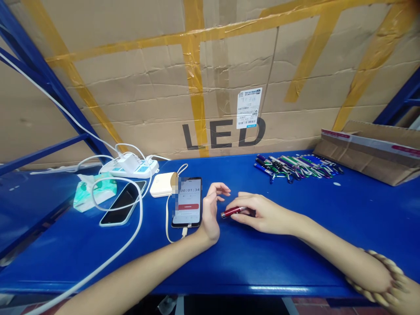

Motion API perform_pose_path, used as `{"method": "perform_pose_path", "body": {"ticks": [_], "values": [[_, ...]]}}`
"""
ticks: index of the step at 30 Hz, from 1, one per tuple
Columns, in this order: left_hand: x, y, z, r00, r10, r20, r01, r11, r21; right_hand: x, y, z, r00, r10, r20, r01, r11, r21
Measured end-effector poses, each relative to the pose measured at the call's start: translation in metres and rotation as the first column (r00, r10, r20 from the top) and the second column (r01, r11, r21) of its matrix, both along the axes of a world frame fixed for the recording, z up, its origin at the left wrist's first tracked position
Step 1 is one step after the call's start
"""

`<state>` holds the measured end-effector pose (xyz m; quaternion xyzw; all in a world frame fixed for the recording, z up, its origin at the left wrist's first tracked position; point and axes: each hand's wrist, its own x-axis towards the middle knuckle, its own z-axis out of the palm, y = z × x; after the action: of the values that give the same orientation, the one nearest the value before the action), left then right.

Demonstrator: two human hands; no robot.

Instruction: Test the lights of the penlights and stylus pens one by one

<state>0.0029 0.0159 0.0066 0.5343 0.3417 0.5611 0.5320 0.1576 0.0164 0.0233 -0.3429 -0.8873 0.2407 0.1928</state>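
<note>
My right hand (257, 212) holds a small red metal flashlight-like tube (233, 212) between thumb and fingers, just above the blue table (249, 262). Its silver-rimmed end points left, toward my other hand. My left hand (212, 210) rests on its edge beside the phone, fingers apart and curved to the right, with nothing in them. The two hands do not touch. Close to my left hand lies a phone (190, 201) with a timer on its lit screen and a cable plugged into its lower end.
Several coloured tubes with clips (295, 166) lie at the back right, beside an open cardboard box (370, 153). On the left are a cream power bank (162, 184), a dark-screened phone (123, 204), a tissue pack (93, 192), a power strip (139, 168) and a looping white cable. A large carton stands behind.
</note>
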Motion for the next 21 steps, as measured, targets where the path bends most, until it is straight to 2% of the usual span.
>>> {"method": "perform_pose_path", "body": {"ticks": [13, 21], "values": [[-0.0014, 0.0016, -0.0026, 1.000, -0.009, -0.020, 0.009, 1.000, 0.015, -0.0005, -0.0028, 0.0024, 1.000, 0.016, 0.009, -0.016, 1.000, -0.019], [-0.0042, 0.0009, -0.0003, 0.998, -0.016, -0.064, 0.024, 0.992, 0.120, 0.0042, 0.0003, 0.0055, 0.998, -0.022, 0.055, 0.023, 0.999, -0.022]]}}
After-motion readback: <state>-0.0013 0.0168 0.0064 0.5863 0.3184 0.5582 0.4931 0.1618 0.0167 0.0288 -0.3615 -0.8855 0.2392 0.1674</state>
